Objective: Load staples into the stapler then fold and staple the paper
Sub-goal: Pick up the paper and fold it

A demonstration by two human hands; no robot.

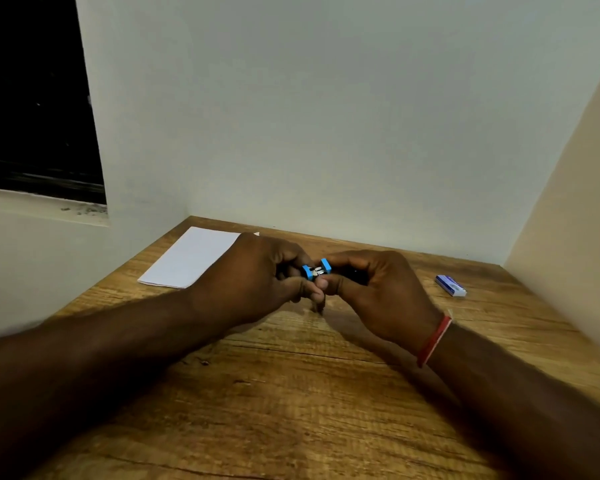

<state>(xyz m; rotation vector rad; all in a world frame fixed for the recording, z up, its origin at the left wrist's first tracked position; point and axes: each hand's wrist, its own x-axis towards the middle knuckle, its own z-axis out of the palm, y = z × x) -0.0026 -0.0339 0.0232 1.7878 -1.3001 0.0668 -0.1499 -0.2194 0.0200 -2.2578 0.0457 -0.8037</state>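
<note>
A small blue stapler [316, 268] is held just above the wooden table [291, 393], between both hands. My left hand [257, 278] grips its left end with curled fingers. My right hand [378, 292] grips its right end, thumb underneath. Only two blue parts and a bit of metal between them show; the rest is hidden by my fingers. A white sheet of paper [191, 258] lies flat at the back left of the table, behind my left hand. A small blue and white staple box [451, 285] lies to the right of my right hand.
The table sits in a corner with a white wall behind and a cream panel [568, 220] on the right. A dark window [32, 98] and its ledge are at the left. A red band is on my right wrist.
</note>
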